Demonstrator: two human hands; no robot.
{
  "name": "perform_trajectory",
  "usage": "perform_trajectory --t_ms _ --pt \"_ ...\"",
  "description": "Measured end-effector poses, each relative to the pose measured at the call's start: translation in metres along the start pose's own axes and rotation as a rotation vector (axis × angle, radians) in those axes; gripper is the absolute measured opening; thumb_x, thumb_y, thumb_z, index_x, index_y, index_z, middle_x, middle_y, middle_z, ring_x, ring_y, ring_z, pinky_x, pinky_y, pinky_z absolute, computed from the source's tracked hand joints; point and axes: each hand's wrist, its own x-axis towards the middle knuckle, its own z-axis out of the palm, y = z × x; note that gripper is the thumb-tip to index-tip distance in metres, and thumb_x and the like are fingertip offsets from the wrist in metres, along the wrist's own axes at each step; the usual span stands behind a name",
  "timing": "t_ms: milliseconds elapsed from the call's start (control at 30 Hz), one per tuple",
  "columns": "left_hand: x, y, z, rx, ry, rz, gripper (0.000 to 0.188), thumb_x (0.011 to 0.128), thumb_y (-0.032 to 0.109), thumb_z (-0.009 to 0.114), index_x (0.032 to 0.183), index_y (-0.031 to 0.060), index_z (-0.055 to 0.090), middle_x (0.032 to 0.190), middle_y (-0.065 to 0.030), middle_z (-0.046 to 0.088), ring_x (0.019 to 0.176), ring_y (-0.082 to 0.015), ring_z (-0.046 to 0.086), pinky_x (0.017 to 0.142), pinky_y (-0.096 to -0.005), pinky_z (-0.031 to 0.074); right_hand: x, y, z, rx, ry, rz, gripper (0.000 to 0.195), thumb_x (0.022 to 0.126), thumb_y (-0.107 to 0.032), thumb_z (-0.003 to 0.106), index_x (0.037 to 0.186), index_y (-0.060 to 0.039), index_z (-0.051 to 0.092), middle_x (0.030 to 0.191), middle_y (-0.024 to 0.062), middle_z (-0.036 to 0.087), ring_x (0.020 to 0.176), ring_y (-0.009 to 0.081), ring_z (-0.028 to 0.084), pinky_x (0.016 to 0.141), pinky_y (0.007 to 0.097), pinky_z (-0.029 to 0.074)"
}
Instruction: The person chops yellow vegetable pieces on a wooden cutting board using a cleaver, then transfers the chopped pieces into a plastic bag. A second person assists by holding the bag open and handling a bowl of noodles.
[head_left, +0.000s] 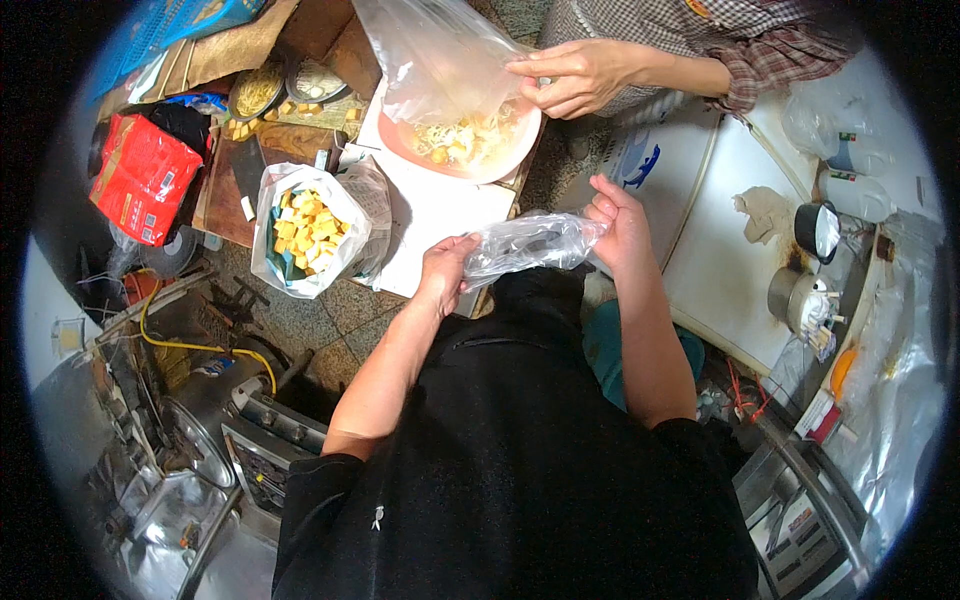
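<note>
Between my hands, close to my chest, stretches a clear plastic bag (536, 241). My left hand (445, 270) grips one end of it over the edge of a white tabletop (431, 214). Its other end is bunched in the curled fingers of my right hand (624, 225). Beyond my hands, a pink basin (484, 171) holds shredded pale food and some yellow pieces. Left of my left hand, a white plastic-lined bag (262, 262) is filled with yellow cubes (307, 229), perhaps tofu.
Across from me, a person's hand (574, 77) holds a large translucent plastic sheet or bag (442, 52) over the basin. A knife (247, 166) lies on a wooden board (217, 199) beside a red package (146, 180). To the right stands a white chest-like surface (720, 277) with pots and bottles.
</note>
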Motion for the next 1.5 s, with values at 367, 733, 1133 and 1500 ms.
perform_trajectory --t_ms 367,733,1133,1500 --pt "0.001 0.02 0.016 -0.562 -0.255 0.049 0.021 0.102 0.015 0.059 0.122 0.0073 0.062 0.102 -0.0084 0.07 0.08 -0.0183 0.068 0.06 -0.0284 0.057 0.085 -0.019 -0.029 -0.029 0.138 0.024 0.033 0.104 -0.01 0.053 0.13 0.01 0.051 0.117 0.0216 0.067 0.1 0.0321 0.069 0.093 0.044 0.058" --pt "0.009 0.005 0.009 -0.548 -0.071 -0.005 0.019 0.102 0.011 0.058 0.121 0.0082 0.061 0.084 -0.0009 0.061 0.064 -0.0138 0.055 0.056 -0.0274 0.05 0.075 -0.013 0.0 -0.102 0.3 -0.017 0.035 0.098 -0.008 0.061 0.132 -0.0064 0.052 0.124 0.0144 0.067 0.078 0.0151 0.059 0.064 0.0289 0.047" --pt "0.013 -0.001 0.001 -0.494 -0.126 0.046 0.015 0.099 0.011 0.065 0.114 0.0113 0.065 0.083 -0.0012 0.064 0.065 -0.0135 0.061 0.058 -0.0287 0.054 0.083 -0.02 -0.016 -0.126 0.172 -0.029 0.033 0.1 -0.005 0.058 0.132 0.0024 0.053 0.121 0.019 0.067 0.1 0.0273 0.066 0.094 0.0438 0.055" --pt "0.001 -0.001 0.002 -0.46 -0.118 0.057 0.018 0.101 0.014 0.06 0.119 0.0093 0.064 0.09 -0.0004 0.067 0.07 -0.0141 0.065 0.06 -0.0291 0.057 0.061 -0.014 0.012 -0.15 0.188 -0.054 0.039 0.099 -0.005 0.06 0.135 0.0027 0.05 0.116 0.0176 0.068 0.101 0.0258 0.065 0.088 0.0396 0.054"
